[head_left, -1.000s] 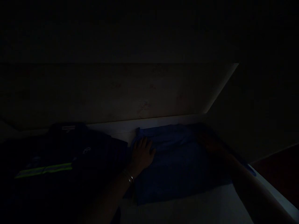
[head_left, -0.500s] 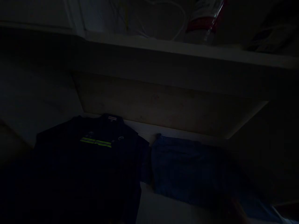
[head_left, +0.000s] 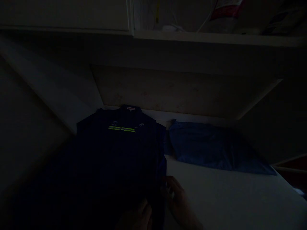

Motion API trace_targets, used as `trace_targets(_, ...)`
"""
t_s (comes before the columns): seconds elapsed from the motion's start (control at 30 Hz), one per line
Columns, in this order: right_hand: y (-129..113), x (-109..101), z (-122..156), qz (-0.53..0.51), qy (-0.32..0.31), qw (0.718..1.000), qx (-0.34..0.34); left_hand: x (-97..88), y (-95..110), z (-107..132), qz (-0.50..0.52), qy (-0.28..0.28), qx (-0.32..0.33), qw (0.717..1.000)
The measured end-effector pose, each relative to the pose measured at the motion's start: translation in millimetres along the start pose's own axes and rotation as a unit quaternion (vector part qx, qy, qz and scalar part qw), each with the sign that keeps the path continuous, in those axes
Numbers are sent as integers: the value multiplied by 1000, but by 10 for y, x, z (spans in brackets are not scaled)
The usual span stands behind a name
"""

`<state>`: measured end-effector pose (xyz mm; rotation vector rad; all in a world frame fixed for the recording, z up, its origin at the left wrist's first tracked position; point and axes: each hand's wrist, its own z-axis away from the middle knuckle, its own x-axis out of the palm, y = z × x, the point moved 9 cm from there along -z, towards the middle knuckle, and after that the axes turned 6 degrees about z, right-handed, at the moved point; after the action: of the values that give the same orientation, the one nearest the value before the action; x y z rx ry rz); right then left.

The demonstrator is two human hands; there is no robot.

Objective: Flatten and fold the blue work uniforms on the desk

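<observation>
A dark blue work shirt lies spread out on a pale surface, its collar at the far end. A yellow-green and grey reflective strip crosses its chest. My right hand is at the shirt's right edge, thumb and fingers closed on the cloth. Lower down and to the left, my left hand rests on the shirt with its fingers bent together, gripping the fabric as far as the dim light shows. Much of the lower shirt is lost in darkness.
Another blue garment lies at the right beside the shirt. Overhead runs a shelf edge holding a white cable and a red and white package. A wall closes the left side, and a panel stands behind.
The view has shifted, so shirt and shelf appear differently placed. Both my hands now show at the shirt; earlier only a blurred, dim hand appeared near the blue garment, which now lies flatter.
</observation>
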<state>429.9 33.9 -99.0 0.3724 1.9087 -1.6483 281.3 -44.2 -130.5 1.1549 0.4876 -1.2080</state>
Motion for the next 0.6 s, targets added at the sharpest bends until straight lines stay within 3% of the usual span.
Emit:
trace_targets(0.1,-111,-59,-391,23,23,999,11,-218,35,101,49,53,46,996)
trace_targets(0.2,-178,-117,-1015,79,48,996,6,-399,42,238,110,109,67,986)
trace_targets(0.33,-273,186,-1697,253,-20,967,-17,-464,10,339,160,164,75,970)
trace_targets(0.47,-289,417,-1891,313,-48,948,-21,-578,-34,388,214,169,77,959)
trace_targets(0.53,-265,317,-1928,302,-21,953,-3,-736,53,424,221,157,85,959)
trace_targets(0.6,-231,53,-1977,288,24,957,23,-925,256,460,216,142,96,961)
